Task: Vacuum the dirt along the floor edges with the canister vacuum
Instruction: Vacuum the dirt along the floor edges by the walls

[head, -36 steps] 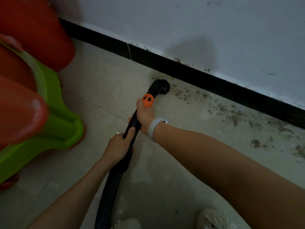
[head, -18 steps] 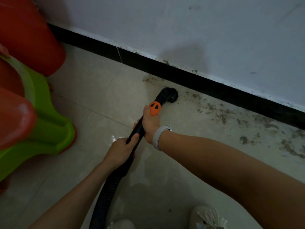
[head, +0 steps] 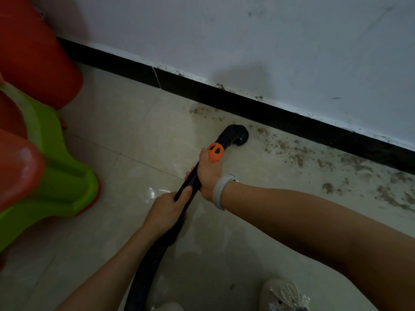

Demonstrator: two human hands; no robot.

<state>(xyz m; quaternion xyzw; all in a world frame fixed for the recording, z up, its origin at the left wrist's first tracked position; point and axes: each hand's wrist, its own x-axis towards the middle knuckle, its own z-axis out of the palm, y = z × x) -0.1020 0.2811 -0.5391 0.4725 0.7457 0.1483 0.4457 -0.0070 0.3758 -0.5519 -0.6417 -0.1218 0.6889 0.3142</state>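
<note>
Both hands grip the black wand, right hand point(head: 207, 173) ahead of left hand point(head: 167, 208), its nozzle point(head: 238, 134) pointing far-right toward dirt point(head: 296, 153) strung rightward along the baseboard point(head: 280, 118).

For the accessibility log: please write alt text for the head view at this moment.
Both hands grip a black vacuum wand, left hand behind right hand, its nozzle on the tiled floor beside scattered dirt along a black baseboard. Red and green plastic furniture stands left.
</note>
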